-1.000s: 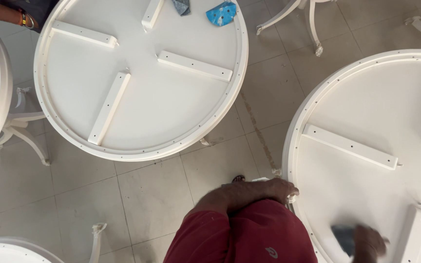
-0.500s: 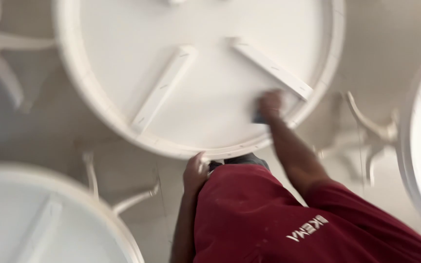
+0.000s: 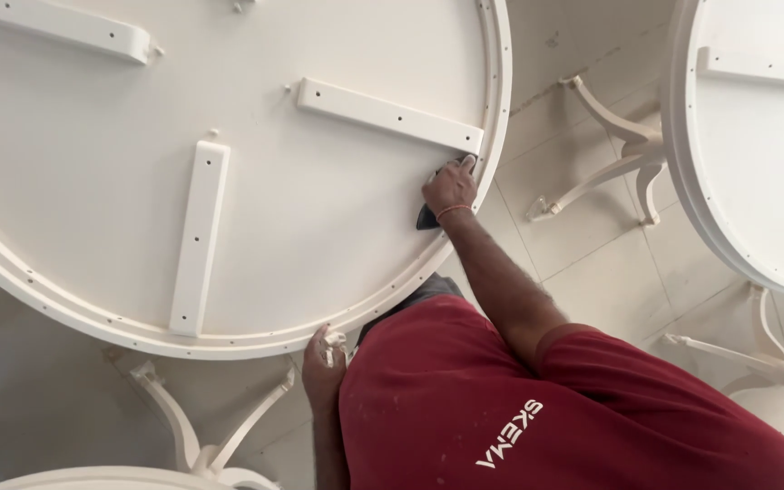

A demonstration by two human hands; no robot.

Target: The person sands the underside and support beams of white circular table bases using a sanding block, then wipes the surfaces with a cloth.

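A large round white tabletop (image 3: pixel 319 236) lies upside down, with white battens (image 3: pixel 390 113) screwed to its underside. My right hand (image 3: pixel 451 186) presses a dark sanding pad (image 3: pixel 428 216) onto the underside, just inside the rim and at the end of one batten. My left hand (image 3: pixel 322 365) is low at the near rim (image 3: pixel 256 343), fingers curled on its edge. My red shirt fills the lower right.
A second upturned round white tabletop (image 3: pixel 755 154) stands at the right on curved white legs (image 3: pixel 610 172). Part of a third top (image 3: pixel 102 476) shows at the bottom left, with white legs (image 3: pixel 201 436) beside it. The floor is pale tile.
The view swung from the right-hand table to this one. My right hand with the pad now rests by the rim at the batten's end; my left hand stays on the near rim.
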